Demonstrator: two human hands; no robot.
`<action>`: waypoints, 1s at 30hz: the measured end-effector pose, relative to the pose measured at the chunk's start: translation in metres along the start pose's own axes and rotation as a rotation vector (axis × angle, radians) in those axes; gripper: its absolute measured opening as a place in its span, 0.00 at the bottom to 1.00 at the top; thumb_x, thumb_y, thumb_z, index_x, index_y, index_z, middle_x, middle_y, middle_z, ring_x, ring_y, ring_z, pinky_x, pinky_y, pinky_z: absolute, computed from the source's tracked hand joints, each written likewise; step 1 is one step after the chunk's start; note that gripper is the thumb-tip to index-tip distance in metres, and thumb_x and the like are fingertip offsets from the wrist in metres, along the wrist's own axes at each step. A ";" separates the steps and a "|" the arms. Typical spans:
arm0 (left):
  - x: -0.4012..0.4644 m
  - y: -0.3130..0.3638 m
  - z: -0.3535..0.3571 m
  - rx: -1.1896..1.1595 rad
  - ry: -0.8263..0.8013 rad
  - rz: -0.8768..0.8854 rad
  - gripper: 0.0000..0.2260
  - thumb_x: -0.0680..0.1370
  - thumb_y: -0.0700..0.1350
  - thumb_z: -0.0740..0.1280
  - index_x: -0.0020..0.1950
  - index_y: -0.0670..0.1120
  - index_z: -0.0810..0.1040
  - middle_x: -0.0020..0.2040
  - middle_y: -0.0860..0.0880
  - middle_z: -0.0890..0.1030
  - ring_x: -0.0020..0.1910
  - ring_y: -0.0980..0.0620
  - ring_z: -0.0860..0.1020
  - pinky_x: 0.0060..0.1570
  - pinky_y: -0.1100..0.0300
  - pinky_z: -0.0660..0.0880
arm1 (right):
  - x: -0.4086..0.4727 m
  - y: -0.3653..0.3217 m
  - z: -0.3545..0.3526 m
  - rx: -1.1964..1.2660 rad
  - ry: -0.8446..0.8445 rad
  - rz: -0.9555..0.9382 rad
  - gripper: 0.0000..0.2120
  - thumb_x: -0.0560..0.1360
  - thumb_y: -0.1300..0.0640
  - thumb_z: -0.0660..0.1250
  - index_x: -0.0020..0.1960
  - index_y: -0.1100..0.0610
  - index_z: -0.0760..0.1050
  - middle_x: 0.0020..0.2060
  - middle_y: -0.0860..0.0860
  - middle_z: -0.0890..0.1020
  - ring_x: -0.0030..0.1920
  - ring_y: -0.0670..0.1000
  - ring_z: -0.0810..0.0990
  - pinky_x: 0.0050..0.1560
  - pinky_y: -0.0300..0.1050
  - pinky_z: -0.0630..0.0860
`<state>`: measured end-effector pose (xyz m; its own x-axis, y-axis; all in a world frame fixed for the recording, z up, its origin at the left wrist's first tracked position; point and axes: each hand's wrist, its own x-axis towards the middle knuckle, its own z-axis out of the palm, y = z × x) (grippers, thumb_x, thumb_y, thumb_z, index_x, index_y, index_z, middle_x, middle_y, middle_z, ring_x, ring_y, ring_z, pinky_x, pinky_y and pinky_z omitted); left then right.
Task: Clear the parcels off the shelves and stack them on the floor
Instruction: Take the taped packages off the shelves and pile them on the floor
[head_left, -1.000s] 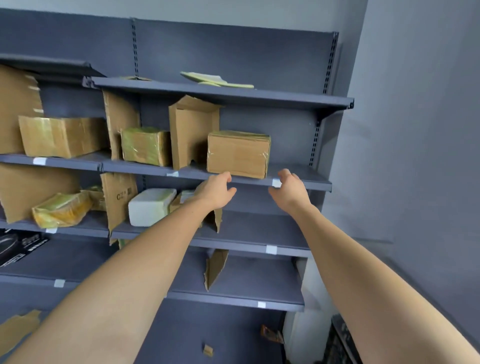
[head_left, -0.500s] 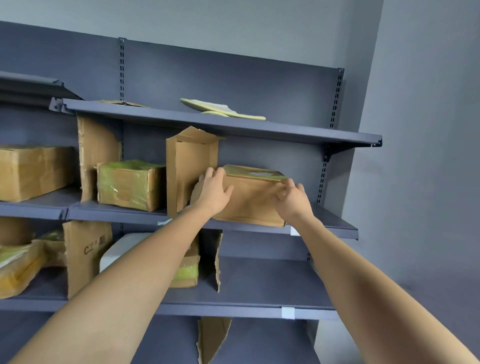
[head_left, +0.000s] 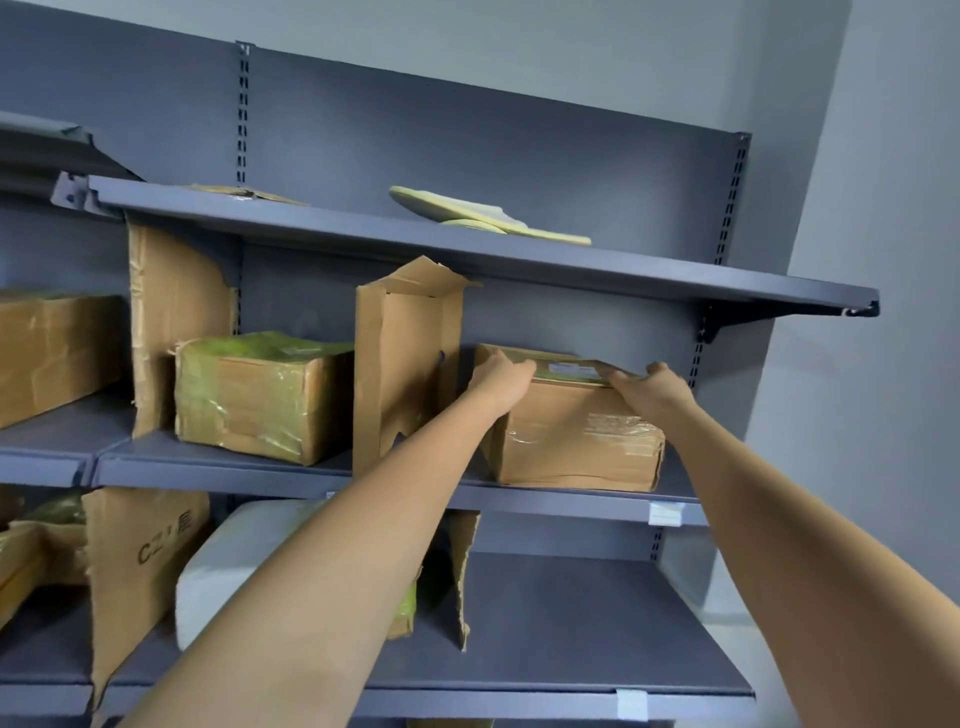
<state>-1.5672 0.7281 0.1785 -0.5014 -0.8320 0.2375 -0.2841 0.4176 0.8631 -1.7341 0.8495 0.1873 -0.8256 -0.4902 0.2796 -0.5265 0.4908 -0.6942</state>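
Both hands, left hand (head_left: 498, 382) and right hand (head_left: 657, 387), clamped over box (head_left: 576, 441) top, centre right; other parcels (several, left of frame) remain shelved.

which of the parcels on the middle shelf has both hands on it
The brown box at the shelf's right end: the left hand and right hand grip its top edge. The green-taped box sits untouched.

A stockroom: grey metal shelving (head_left: 467, 249) holds taped cardboard parcels (head_left: 260, 395) (some torn).
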 end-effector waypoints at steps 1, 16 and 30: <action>0.007 0.002 0.004 -0.029 -0.001 -0.043 0.22 0.82 0.53 0.60 0.73 0.44 0.67 0.62 0.44 0.76 0.52 0.47 0.76 0.47 0.57 0.74 | 0.004 0.000 0.002 0.015 -0.001 0.022 0.47 0.66 0.26 0.64 0.73 0.57 0.66 0.68 0.59 0.70 0.62 0.63 0.74 0.62 0.55 0.74; 0.022 -0.001 0.022 -0.118 0.077 -0.110 0.19 0.82 0.51 0.61 0.69 0.42 0.71 0.60 0.43 0.77 0.51 0.46 0.74 0.50 0.55 0.72 | 0.004 0.002 0.019 0.047 0.042 0.092 0.37 0.74 0.37 0.64 0.73 0.59 0.58 0.68 0.59 0.62 0.63 0.64 0.72 0.54 0.55 0.74; -0.118 0.024 0.028 -0.200 0.207 -0.011 0.14 0.80 0.48 0.63 0.64 0.45 0.71 0.59 0.46 0.77 0.55 0.46 0.76 0.54 0.53 0.75 | -0.110 0.056 -0.074 0.147 -0.021 -0.090 0.49 0.65 0.38 0.78 0.72 0.63 0.59 0.70 0.59 0.63 0.61 0.60 0.76 0.55 0.50 0.74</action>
<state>-1.5379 0.8471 0.1585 -0.3156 -0.9016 0.2958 -0.1115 0.3449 0.9320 -1.6881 0.9840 0.1665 -0.7709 -0.5434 0.3323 -0.5617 0.3340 -0.7569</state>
